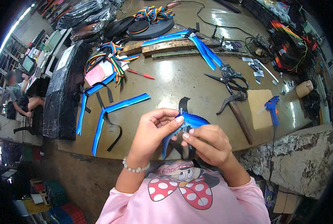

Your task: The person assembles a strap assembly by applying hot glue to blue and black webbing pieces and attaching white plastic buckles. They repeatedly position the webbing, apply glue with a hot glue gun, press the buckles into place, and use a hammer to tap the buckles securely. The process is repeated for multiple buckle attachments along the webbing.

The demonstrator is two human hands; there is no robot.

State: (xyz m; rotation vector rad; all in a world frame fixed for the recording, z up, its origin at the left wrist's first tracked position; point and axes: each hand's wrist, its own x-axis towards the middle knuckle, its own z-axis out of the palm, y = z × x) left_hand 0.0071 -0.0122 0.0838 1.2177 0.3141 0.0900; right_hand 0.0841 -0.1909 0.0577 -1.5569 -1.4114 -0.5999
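Near the table's front edge, my left hand [151, 130] pinches a blue striped webbing strap [194, 120] between thumb and fingers. A short black strap end [184, 103] sticks up behind that grip. My right hand [212, 145] is closed at the strap's near side, thumb against fingertips. What those fingers pinch is small, blurred and partly hidden. Part of the blue strap hangs below my left fingers, beside dark strap pieces. To the left lies another blue strap [126, 102] with black straps attached. A further blue strap [85, 106] lies beyond it.
On the right lie black-handled scissors [231, 81], a wooden-handled hammer [241, 123], cardboard [259, 108] and a blue glue gun [273, 111] with its cable. Wooden bars [181, 48], webbing rolls [151, 30] and a red pen [141, 74] lie farther back. A person [19, 93] sits far left.
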